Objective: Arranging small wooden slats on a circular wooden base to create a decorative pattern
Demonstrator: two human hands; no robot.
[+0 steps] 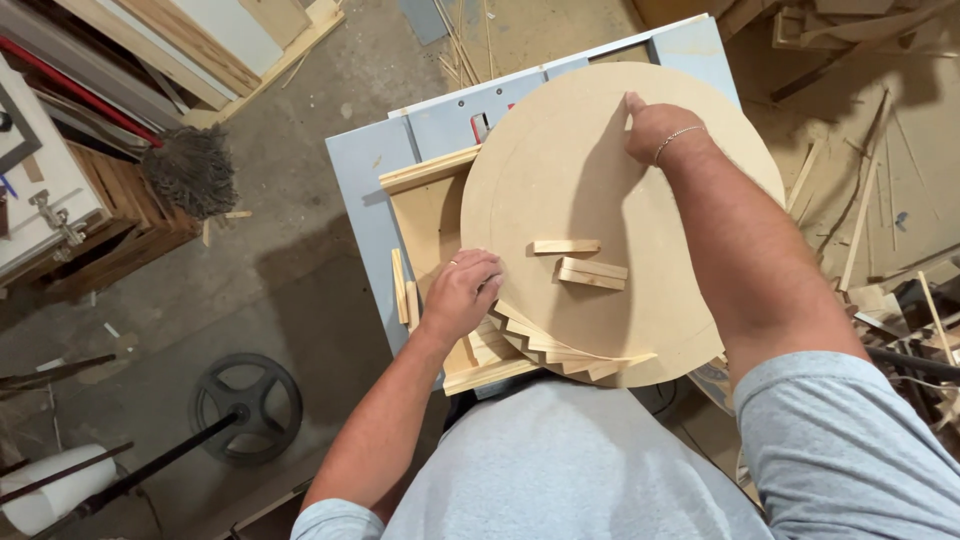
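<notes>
Left hand (463,290) lies curled, fingers pressed together, on the nine o'clock edge of the large round pale fibreboard disc (590,200), above a fan of thin wooden wedges (555,348). Right hand (655,128) presses loosely spread fingers near its one o'clock rim. Disc rests on the blue-grey bench (365,190), two small wooden blocks (580,262) at centre.

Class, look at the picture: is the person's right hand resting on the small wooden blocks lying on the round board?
No: the right hand presses the round board near its far edge, apart from the wooden blocks.
</notes>
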